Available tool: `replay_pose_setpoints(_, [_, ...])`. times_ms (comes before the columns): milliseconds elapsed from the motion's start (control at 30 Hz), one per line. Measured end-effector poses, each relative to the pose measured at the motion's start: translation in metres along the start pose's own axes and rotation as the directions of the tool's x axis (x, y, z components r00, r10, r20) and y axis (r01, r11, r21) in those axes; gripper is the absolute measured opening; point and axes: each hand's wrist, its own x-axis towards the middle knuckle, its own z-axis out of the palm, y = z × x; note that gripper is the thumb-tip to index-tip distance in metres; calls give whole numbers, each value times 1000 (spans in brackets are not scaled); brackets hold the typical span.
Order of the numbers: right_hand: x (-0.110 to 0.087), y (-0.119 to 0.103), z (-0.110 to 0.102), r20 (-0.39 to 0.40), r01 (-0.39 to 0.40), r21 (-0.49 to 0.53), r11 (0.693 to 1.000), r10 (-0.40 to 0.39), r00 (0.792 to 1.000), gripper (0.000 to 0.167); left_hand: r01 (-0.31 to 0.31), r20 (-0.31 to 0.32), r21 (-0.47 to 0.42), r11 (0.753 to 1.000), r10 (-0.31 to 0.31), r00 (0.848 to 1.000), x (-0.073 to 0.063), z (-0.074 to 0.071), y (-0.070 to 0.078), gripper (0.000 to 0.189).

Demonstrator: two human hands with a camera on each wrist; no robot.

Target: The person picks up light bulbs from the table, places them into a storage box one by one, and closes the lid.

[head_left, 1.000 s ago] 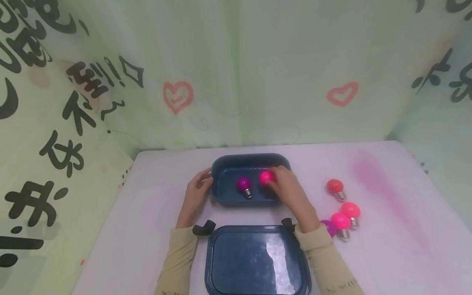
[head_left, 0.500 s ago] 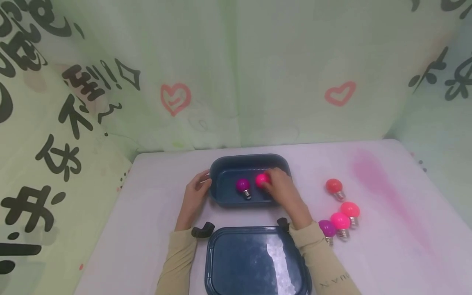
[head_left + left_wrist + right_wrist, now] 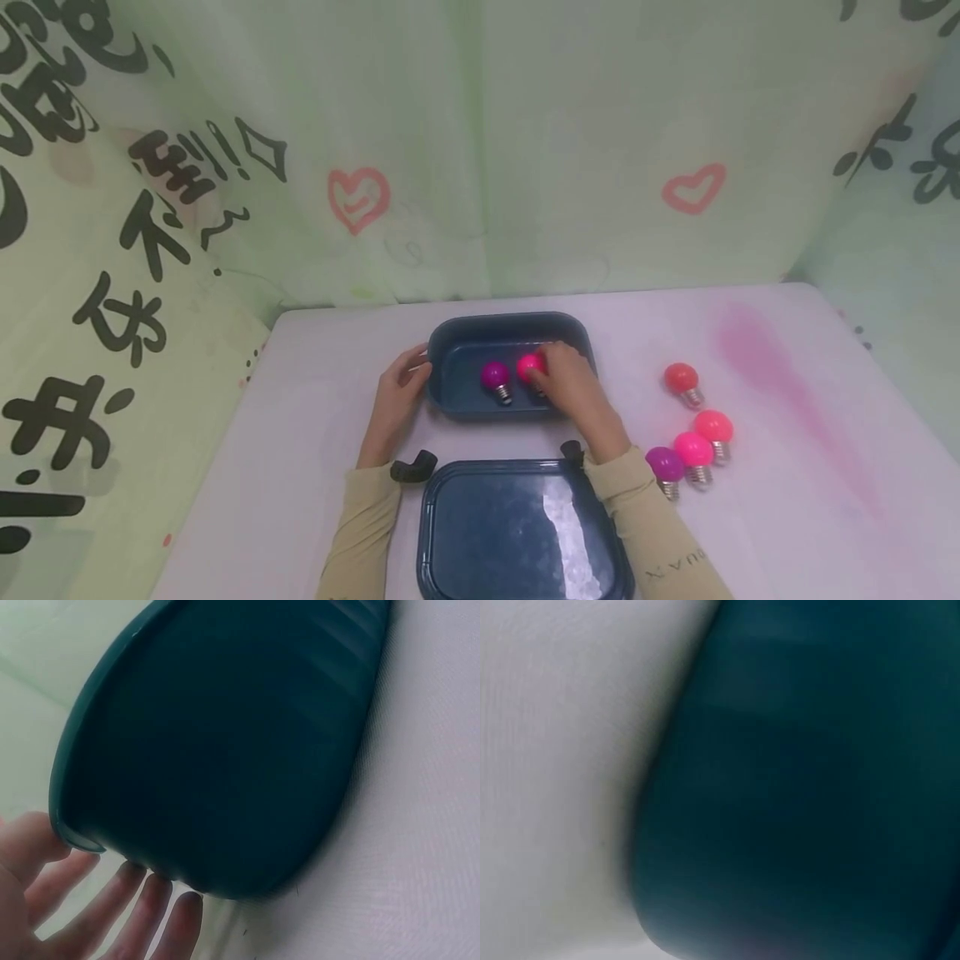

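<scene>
In the head view, a dark blue rectangular box [image 3: 465, 408] stands in the middle of the table. My right hand [image 3: 577, 387] reaches over its right side and pinches a hot pink light bulb [image 3: 529, 367] inside it. Left of that, a purple light bulb [image 3: 495, 375] with a silver screw base lies on the box floor. My left hand [image 3: 397, 404] rests its fingertips against the box's left end. In the left wrist view, those fingers [image 3: 154, 900] stretch along the outer wall, thumb by the rim. Only the box's side shows in the right wrist view, with the right hand out of sight.
A blue lid [image 3: 495, 525] lies in front of the box, between the forearms. To the right are a red bulb [image 3: 681, 378], a coral bulb [image 3: 714, 427], another pink bulb [image 3: 693, 450] and another purple bulb [image 3: 664, 464]. A green curtain [image 3: 525, 167] hangs behind the table.
My right hand has shifted slightly left inside the box with the pink bulb, bringing it closer to the purple one. The left hand stays at the box's left end.
</scene>
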Motion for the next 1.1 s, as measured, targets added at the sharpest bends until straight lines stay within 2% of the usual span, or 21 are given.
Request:
replay_pose_setpoints(100, [0, -2, -4, -21, 16, -26, 1000, -16, 1000, 33, 1, 1, 26, 1000, -1, 1000, -5, 0, 15, 46])
replay_pose_setpoints(167, [-1, -2, -7, -45, 44, -44, 998, -46, 998, 34, 8, -2, 30, 1000, -8, 1000, -6, 0, 16, 46])
replay_pose_setpoints(233, [-3, -3, -12, -71, 71, -48, 996, -75, 995, 36, 4, -9, 33, 999, -4, 1000, -4, 1, 12, 46])
replay_pose_setpoints(333, [-7, -3, -22, -83, 88, -36, 995, -91, 992, 38, 3, -17, 14, 1000, -3, 1000, 4, 1, -2, 46])
replay_pose_setpoints(433, [-12, -1, -30, -81, 72, -21, 997, -73, 994, 39, 1, -22, -4, 1000, -1, 1000, 11, 1, -17, 46])
replay_pose_setpoints(600, [-18, 10, -40, -87, 47, -5, 999, -47, 995, 38, -18, -25, -12, 1000, 18, 1000, 14, 3, -22, 44])
replay_pose_setpoints(833, [-24, 18, -53, -86, 21, 7, 1000, -20, 996, 35, -32, -32, 6, 999, 33, 999, 16, 4, -23, 44])
replay_pose_setpoints(1000, [-24, 25, -62, -63, -31, 5, 1000, 31, 998, 38, -19, -38, 11, 1000, 20, 999, 15, 4, -21, 45])
replay_pose_setpoints(1100, [-25, 28, -67, -45, -64, -11, 998, 64, 997, 42, -13, -32, 27, 1000, 14, 999, 8, 4, -7, 46])
